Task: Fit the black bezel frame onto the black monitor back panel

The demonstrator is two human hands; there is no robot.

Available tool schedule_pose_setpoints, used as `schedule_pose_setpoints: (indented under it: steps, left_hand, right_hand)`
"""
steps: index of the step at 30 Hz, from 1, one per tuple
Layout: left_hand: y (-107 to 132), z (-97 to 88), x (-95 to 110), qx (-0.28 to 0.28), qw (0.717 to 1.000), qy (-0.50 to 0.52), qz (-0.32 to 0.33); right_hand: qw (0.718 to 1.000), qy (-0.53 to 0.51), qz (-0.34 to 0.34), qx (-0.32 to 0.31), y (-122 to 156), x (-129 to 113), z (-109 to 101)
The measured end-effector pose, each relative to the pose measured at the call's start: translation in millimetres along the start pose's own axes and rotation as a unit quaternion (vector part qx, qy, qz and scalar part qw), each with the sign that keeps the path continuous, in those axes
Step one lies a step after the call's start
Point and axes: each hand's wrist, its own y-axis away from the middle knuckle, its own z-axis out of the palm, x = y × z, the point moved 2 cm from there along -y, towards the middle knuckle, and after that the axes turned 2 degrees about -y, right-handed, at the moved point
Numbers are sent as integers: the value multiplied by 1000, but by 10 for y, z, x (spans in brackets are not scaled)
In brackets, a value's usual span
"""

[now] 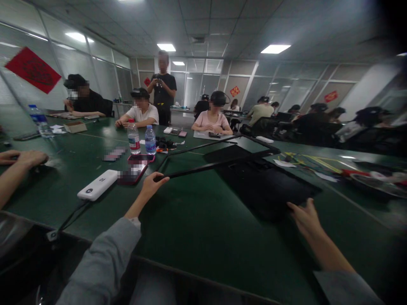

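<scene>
My left hand point(149, 185) pinches the near left corner of a thin black rectangular frame point(197, 168). The frame is tilted, its far side reaching across the table and its right end passing over a flat black panel point(254, 190). At the panel's near right edge is my right hand point(307, 218), with thumb and fingers gripping the rim; part of the fingers is hidden. The panel is dark and slightly blurred, so its surface details are hard to make out.
On the green table point(190, 237), a white power bank point(98, 185) with a cable, a red-cased phone point(132, 173) and two water bottles point(134, 137) stand left. Yellow strips point(321, 163) and a metal bowl point(375, 186) lie right. A neighbour's hands point(30, 160) rest at far left. Several people sit beyond.
</scene>
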Motion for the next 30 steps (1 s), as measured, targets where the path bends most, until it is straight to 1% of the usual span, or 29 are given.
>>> schedule_pose_setpoints:
  steps: [1,2,5,6,7,8,10,11,13,14,15,16,17,18,19,20,21,22,23,25,26,27,28,30]
  left_hand:
    - [1,-2,8,3,1000,1,5]
    - [4,-5,18,6,1000,-1,12]
    - [23,-21,52,23,999,-12,41]
    - [30,-28,62,32,998,-19,52]
    - [38,-35,71,40,997,-28,64]
    - [46,-41,79,47,995,-39,75]
    - [57,-50,90,58,992,-61,95]
    - [59,-54,93,63,990,-70,102]
    - [60,-57,93,74,987,-85,114]
    - [58,-57,91,78,985,-90,122]
    - [55,-54,88,80,984,-93,131]
    - [52,-50,85,82,982,-95,141]
    - [50,-46,82,84,980,-97,151]
    - [48,-42,79,88,978,-99,162]
    - [46,-39,78,94,975,-101,173]
    - [46,-36,81,101,972,-105,184]
    - [47,-32,86,108,969,-110,194]
    - [49,-27,95,114,965,-116,204]
    - [53,-19,109,118,962,-122,213]
    - [64,8,143,115,957,-132,232]
    - [72,28,162,109,955,-135,241]
    - [81,49,180,102,953,-139,250]
    - [89,73,195,93,951,-142,257]
    - [104,116,208,73,950,-155,261]
  right_hand:
    - [1000,-6,6,-1,-10,11,87]
    - [1000,-11,13,-19,-18,7,188]
    - [990,-8,33,-138,-29,-62,528]
    - [985,0,42,-165,-32,-81,631]
    - [983,11,54,-175,-37,-87,716]
    - [983,24,64,-171,-45,-80,784]
    - [981,45,63,-178,-64,-33,874]
    - [976,53,55,-203,-76,4,900]
    - [958,66,32,-277,-109,87,922]
    - [951,74,17,-301,-137,124,918]
    - [950,88,-3,-299,-177,153,907]
    - [957,107,-34,-267,-227,167,892]
    - [966,127,-75,-212,-280,165,874]
    - [972,144,-118,-144,-327,145,855]
    - [973,153,-152,-78,-361,113,837]
    - [974,144,-173,-30,-379,71,821]
    - [977,116,-176,-10,-383,22,810]
    - [983,71,-165,-21,-373,-33,803]
    - [988,20,-145,-56,-348,-90,801]
    - [982,-53,-113,-142,-274,-204,804]
    - [977,-57,-110,-171,-239,-246,806]
    - [975,-37,-117,-183,-215,-270,807]
    - [975,0,-135,-174,-207,-273,807]
    - [967,102,-199,-119,-232,-226,806]
